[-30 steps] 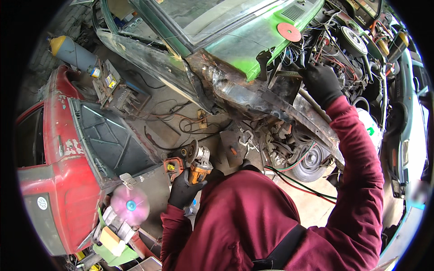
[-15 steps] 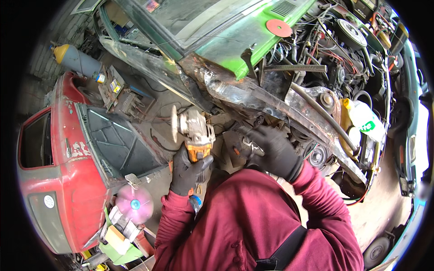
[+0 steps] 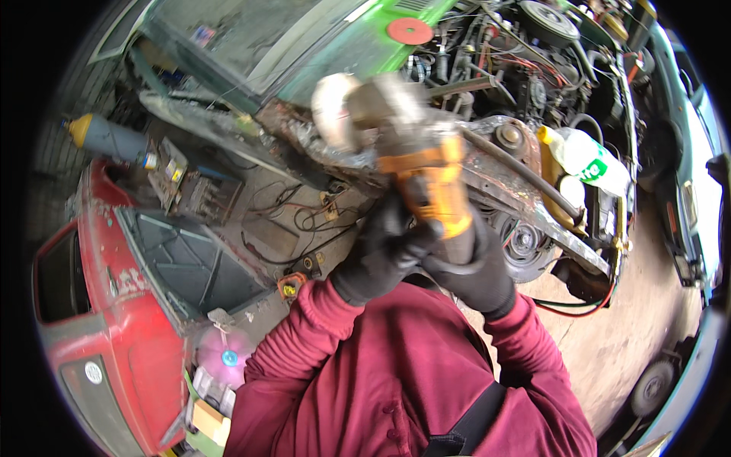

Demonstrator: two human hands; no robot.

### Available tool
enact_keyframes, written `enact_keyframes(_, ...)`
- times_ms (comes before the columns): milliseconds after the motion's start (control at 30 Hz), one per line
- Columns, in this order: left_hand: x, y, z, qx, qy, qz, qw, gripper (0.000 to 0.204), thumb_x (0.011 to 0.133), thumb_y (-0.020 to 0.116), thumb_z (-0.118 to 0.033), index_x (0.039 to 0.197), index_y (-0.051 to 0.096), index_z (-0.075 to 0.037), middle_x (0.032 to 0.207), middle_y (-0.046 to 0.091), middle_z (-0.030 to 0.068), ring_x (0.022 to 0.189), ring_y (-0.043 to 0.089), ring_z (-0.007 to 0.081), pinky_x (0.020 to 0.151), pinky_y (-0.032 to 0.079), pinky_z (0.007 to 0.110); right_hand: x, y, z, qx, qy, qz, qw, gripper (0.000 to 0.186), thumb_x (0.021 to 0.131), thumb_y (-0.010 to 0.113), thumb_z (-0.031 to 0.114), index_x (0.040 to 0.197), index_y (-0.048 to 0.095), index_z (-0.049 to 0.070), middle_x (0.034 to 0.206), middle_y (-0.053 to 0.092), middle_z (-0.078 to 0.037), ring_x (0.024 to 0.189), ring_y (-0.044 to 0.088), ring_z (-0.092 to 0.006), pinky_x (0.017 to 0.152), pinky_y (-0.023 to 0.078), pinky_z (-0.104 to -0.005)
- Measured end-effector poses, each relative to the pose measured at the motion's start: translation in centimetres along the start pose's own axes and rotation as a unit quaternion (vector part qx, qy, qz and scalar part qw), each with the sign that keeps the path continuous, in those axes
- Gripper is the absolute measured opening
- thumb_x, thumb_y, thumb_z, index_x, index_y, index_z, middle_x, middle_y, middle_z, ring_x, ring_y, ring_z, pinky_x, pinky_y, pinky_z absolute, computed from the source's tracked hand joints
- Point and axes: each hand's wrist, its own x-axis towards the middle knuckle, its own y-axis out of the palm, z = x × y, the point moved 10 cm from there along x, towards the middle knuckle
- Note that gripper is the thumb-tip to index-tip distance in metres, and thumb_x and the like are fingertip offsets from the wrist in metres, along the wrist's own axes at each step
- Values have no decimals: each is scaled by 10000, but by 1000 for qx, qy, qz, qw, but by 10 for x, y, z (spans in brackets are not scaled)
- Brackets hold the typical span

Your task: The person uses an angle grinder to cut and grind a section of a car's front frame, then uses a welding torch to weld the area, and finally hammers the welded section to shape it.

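Observation:
An angle grinder (image 3: 430, 179) with an orange-and-black body is raised in front of me, blurred by motion. Its pale disc (image 3: 333, 110) points to the left. Both black-gloved hands hold the tool: my left hand (image 3: 384, 251) is closed against the left side of the body, and my right hand (image 3: 478, 266) wraps the lower handle end. Behind the grinder runs the bare, rusty inner wing (image 3: 502, 183) of a green car, partly hidden by the tool. A flat red disc (image 3: 410, 31) lies on the car's green panel.
An exposed engine (image 3: 533, 84) fills the bay at right, with a white bottle (image 3: 594, 156) beside it. Cables (image 3: 312, 217) trail across the floor. At left stand a red vehicle body (image 3: 137, 305) and a grey gas cylinder (image 3: 114, 141) with a yellow top.
The grinder has risen and moved right from low at the left. My right hand, apart from it before, now grips it together with my left. The view has shifted slightly.

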Motion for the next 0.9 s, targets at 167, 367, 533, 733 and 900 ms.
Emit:
enact_keyframes(167,-13,-22,29,135,-7,18,991,541,1094,694,-399,1468,607,-16,1382,688,117,1342,615,196,1160,464,363,-35,-58,-38,34,127,-125,983,544,815,855,135,1294,641,-6,1088,742,-61,970,703,-179,910,571,-348)
enact_keyframes(367,-36,-206,102,-12,-79,-322,944,283,1108,667,-305,1263,730,-77,1127,733,13,981,672,134,893,538,290,-59,-105,-20,15,49,-253,966,540,850,867,233,1262,610,-4,976,732,-102,738,712,-179,648,587,-313)
enact_keyframes(533,-18,-303,144,-27,-103,-370,923,350,1084,684,-296,1382,710,-113,1225,738,47,1037,692,180,963,544,372,-66,-125,33,49,-54,-319,945,728,946,757,475,1363,554,-86,999,710,-172,715,693,-216,600,584,-361)
enact_keyframes(733,19,-335,174,-133,-161,-362,908,256,1081,662,-272,1253,742,-100,1017,745,11,865,710,160,812,598,344,-69,-109,128,82,-216,-241,943,714,1075,601,439,1538,477,-91,1421,638,-247,1227,677,-315,945,602,-417)
enact_keyframes(900,28,-337,195,-293,-256,-278,878,177,1068,674,-284,1076,737,-119,880,736,8,769,736,219,820,653,456,-90,-103,150,264,-290,-374,841,790,1036,675,363,1574,340,-108,1473,527,-281,1034,650,-273,626,622,-349)
